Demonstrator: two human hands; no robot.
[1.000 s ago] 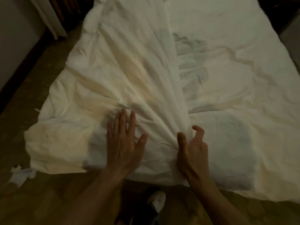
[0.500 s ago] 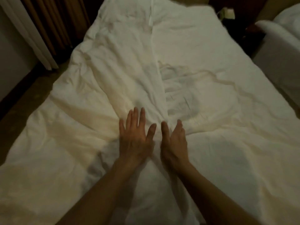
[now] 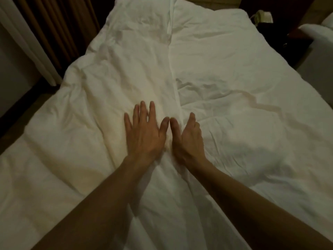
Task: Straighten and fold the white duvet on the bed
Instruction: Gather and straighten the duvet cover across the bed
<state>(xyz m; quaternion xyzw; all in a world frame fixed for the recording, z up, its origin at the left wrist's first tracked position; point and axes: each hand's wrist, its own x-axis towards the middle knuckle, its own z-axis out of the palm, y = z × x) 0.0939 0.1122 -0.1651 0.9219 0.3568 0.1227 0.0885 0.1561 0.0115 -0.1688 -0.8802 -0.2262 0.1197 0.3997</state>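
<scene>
Covering nearly the whole bed [image 3: 322, 112], the duvet [image 3: 234, 73] is lying spread out in front of you, with its left part already folded over toward the middle so that a long edge [image 3: 173, 73] is running from the far end down to your hands. That first fold is looking done, as far as you can judge, but the cloth is still showing creases on both sides, most of all a wavy ridge [image 3: 252, 98] on the right half. You are leaning over the near end, both forearms reaching across the fabric.

Your left hand [image 3: 144, 136] is lying flat on the folded layer with its fingers spread, pressing the cloth down just left of the edge. Your right hand [image 3: 189, 139] is resting beside it, thumbs almost touching, with its fingers straight and close together and the hand tilted onto its outer side along the edge. Neither hand is pinching any fabric.

You are likely in the smoothing step, flattening the fold line. Left to do: evening out the right half and making the further folds.

Beyond the bed, curtains [image 3: 59, 24] are hanging at the far left.
</scene>
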